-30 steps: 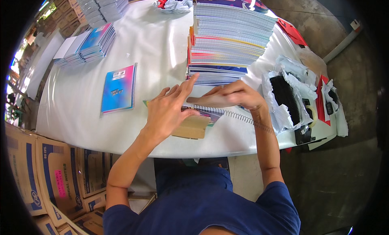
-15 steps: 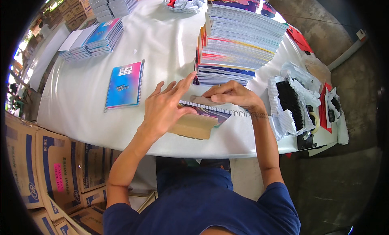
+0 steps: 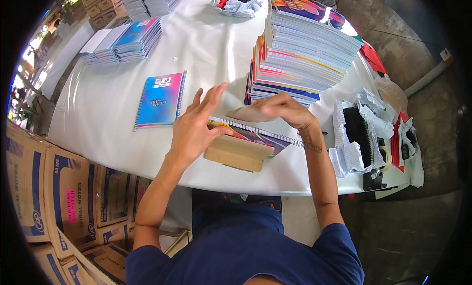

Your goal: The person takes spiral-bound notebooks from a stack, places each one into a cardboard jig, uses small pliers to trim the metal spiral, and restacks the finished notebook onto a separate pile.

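Observation:
A notebook with a dark purple patterned cover [image 3: 278, 146] stands tilted on the table in front of me, leaning by a tan cardboard piece [image 3: 233, 156]. A black spiral coil [image 3: 310, 146] runs along its upper edge, and its loose end sticks out to the right beneath my right wrist. The thumb of my left hand [image 3: 192, 130] touches the left end of the notebook, while the other fingers are spread upward. My right hand [image 3: 287, 110], slightly blurred, pinches a flat grey-brown piece [image 3: 246, 114] just beyond the coil; its material is unclear.
A finished-looking blue and pink spiral notebook [image 3: 160, 100] lies to the left. Behind it are notebook stacks [image 3: 140, 36]. A tall pile of unbound page blocks [image 3: 309, 49] stands beyond my right hand. Torn wrapping with black coils [image 3: 356, 132] lies right; cartons [image 3: 73, 196] stand lower left.
The view has shifted, so the table things appear farther right. My left hand has moved left along the notebook. The coil's loose end looks shorter, and my right hand still holds the grey-brown piece.

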Tool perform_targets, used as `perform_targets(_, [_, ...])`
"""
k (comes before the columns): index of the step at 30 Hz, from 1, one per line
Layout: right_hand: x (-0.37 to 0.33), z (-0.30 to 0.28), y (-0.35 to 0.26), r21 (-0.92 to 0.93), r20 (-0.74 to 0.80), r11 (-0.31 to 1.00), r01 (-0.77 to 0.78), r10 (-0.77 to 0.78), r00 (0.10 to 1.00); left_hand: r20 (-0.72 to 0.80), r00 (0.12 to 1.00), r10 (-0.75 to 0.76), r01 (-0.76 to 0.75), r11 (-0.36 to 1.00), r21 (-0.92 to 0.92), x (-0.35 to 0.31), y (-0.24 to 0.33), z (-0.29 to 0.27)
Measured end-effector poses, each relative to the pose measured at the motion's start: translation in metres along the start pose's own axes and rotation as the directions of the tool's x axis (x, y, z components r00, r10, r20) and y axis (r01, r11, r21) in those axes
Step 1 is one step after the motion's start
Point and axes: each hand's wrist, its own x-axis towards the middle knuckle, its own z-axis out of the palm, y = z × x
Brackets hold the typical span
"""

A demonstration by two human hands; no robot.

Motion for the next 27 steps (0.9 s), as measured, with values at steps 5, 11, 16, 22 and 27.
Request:
perform_targets(5, [0.010, 0.003, 0.004, -0.097, -0.038, 0.995, 0.014, -0.018, 0.999, -0.107, 0.994, -0.005, -0.040, 0.907, -0.420, -0.003, -0.034, 0.014])
perform_targets(11, [0.013, 0.011, -0.007, -0.199, -0.007, 0.976, 0.084, -0.087, 0.996, 0.041, 0.975, -0.219, 0.179, 0.659, -0.730, -0.013, -0.044, 0.019])
perform_targets(16, [0.017, 0.008, -0.007, 0.114, 0.037, 0.990, 0.083, -0.088, 0.995, -0.030, 0.978, -0.206, 0.101, 0.597, -0.796, -0.014, -0.053, 0.028])
perform_targets(22, [0.025, 0.013, -0.005, 0.298, 0.008, 0.949, 0.104, -0.111, 0.994, -0.065, 0.978, -0.200, 0.074, 0.615, -0.785, -0.016, -0.056, 0.030])
perform_targets(27, [0.042, 0.010, 0.003, -0.359, -0.090, 0.930, -0.079, 0.050, 0.995, -0.006, 0.966, -0.257, 0.145, 0.564, -0.813, -0.016, -0.056, 0.031])
